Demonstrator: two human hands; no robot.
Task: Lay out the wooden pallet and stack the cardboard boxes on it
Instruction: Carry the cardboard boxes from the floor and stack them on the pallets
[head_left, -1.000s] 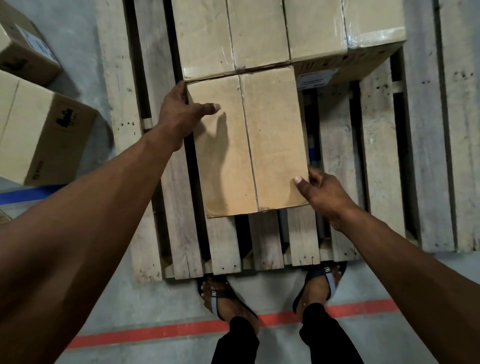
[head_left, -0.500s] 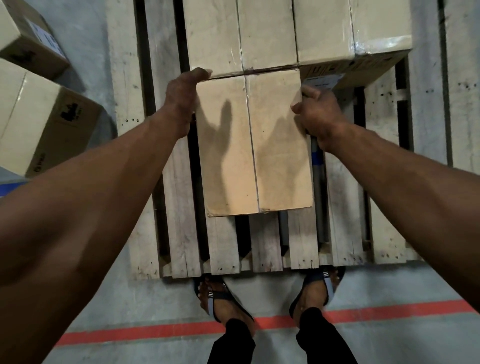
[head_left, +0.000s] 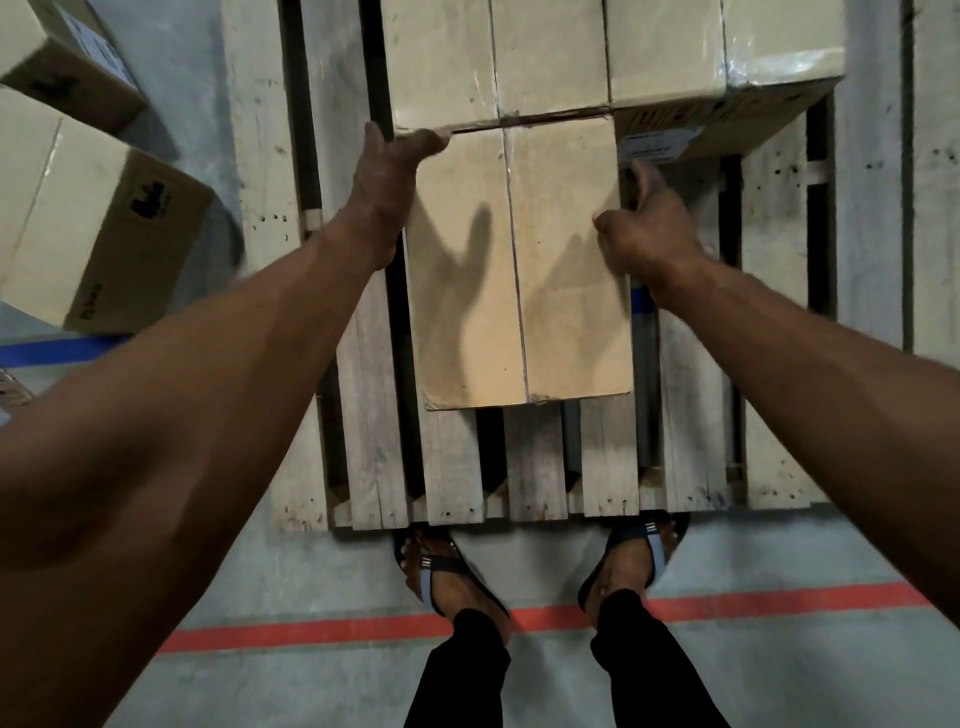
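Lying flat on the grey slatted wooden pallet (head_left: 608, 467): a plain tan rectangular cardboard box (head_left: 519, 270), long axis running straight away from the feet, far short end butted against the row of pale taped cardboard boxes (head_left: 498, 57) behind. Directly ahead of both hands, between them, one to each long side.

Left hand (head_left: 384, 182) at the far left corner, fingers reaching over the box's side, thumb hooked across the seam with the back row; gripping that corner. Right hand (head_left: 649, 234) against the right long edge, nearer the middle, fingers loosely curled, thumb raised; whether gripping or merely touching, impossible to tell. Left hand reaching further, right hand nearer.

Matte, slightly scuffed card, clear tape down the centre seam, near left corner dented. Rough, weathered, nail-pocked planks with dark gaps. Probably a final squaring nudge along the planks.
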